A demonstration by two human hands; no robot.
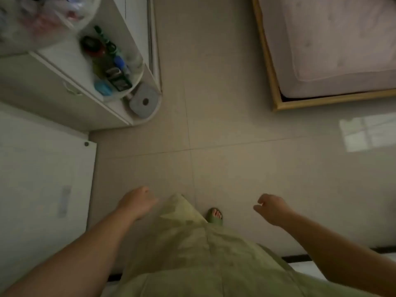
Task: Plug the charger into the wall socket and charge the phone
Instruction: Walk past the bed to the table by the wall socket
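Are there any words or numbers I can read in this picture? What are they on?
None can be read.
Dark green packet on the rounded shelf: pale marks, too blurred to read.
Blue item beside it: no letters show.
Pale strip on the white panel at left: too blurred to read.

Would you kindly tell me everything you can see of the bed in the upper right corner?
The bed sits at the upper right, cut off by the picture's edges. A light wooden frame runs along its near and left sides, with a dark gap between wood and mattress. The mattress, pale pinkish with a faint pattern, has a rounded corner and lies flat and bare. The frame rests on the tiled floor. Neither hand touches it.
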